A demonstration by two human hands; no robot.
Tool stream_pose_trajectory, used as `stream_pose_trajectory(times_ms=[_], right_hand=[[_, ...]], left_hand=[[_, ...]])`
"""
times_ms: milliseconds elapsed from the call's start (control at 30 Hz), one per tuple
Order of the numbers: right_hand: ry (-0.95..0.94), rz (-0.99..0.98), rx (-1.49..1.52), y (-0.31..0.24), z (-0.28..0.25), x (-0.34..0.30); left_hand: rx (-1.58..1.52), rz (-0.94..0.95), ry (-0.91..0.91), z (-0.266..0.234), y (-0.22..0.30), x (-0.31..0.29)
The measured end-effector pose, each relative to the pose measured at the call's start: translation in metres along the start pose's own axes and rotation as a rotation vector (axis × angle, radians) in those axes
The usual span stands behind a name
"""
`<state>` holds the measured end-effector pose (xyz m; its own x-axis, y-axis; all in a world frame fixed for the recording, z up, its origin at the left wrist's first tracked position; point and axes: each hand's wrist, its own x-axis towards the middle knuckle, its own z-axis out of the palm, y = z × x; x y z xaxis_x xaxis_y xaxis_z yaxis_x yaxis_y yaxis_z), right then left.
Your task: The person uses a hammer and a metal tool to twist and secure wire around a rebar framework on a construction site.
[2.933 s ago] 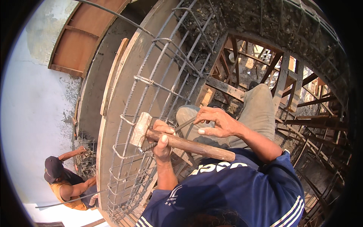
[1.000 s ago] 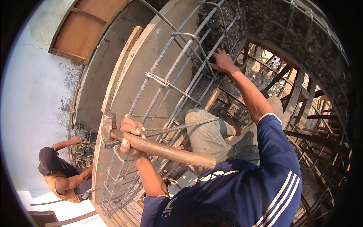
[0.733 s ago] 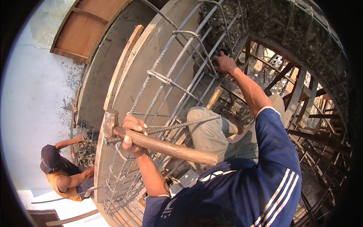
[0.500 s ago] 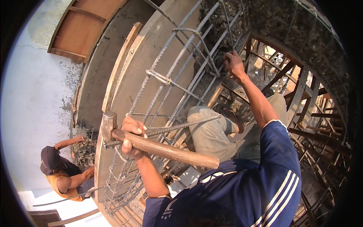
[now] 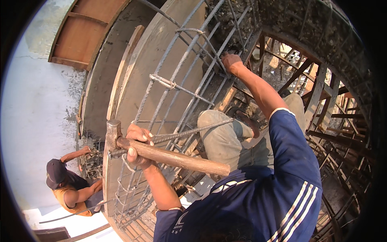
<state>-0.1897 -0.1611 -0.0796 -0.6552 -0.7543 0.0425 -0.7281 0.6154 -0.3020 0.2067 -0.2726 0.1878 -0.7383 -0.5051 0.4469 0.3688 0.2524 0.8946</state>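
Note:
My left hand (image 5: 136, 132) is closed round the wooden handle of a hammer (image 5: 177, 157) and a ribbed steel bar (image 5: 197, 130). The hammer's metal head points left, and the bar runs under the handle toward my knee. Farther off, my right hand (image 5: 232, 63) is at the edge of a rebar cage (image 5: 164, 94), its fingers curled in by the long bars. Whatever those fingers hold, if anything, is hidden by the hand and the shadow. Wire-tied stirrups (image 5: 163, 81) cross the cage between my two hands.
Along the cage's left runs a curved formwork panel (image 5: 133, 86) with a wooden batten (image 5: 123, 76). A co-worker (image 5: 70, 187) in a cap crouches at lower left by more rebar. To the right, timber props (image 5: 318, 94) stand below an opening. My bent knee (image 5: 217, 133) is beside the cage.
My right hand has shifted left, closer against the cage bars. My left hand keeps its hold on the hammer and steel bar, and the view has shifted slightly.

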Motion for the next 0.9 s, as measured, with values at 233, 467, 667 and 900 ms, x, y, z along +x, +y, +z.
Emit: stream_pose_trajectory(times_ms=[233,467,667,900], right_hand=[[0.303,0.027,0.225,0.035,-0.009,-0.011],[0.233,0.024,-0.039,0.078,-0.033,-0.052],[0.152,0.083,0.053,0.040,-0.010,-0.014],[0.093,-0.241,0.197,0.023,-0.013,-0.004]], left_hand=[[-0.004,0.001,-0.058,-0.002,-0.001,0.000],[0.007,0.022,-0.067,-0.002,-0.001,-0.001],[0.018,0.007,-0.038,0.000,0.000,0.001],[0.079,0.020,-0.014,-0.007,-0.003,-0.003]])
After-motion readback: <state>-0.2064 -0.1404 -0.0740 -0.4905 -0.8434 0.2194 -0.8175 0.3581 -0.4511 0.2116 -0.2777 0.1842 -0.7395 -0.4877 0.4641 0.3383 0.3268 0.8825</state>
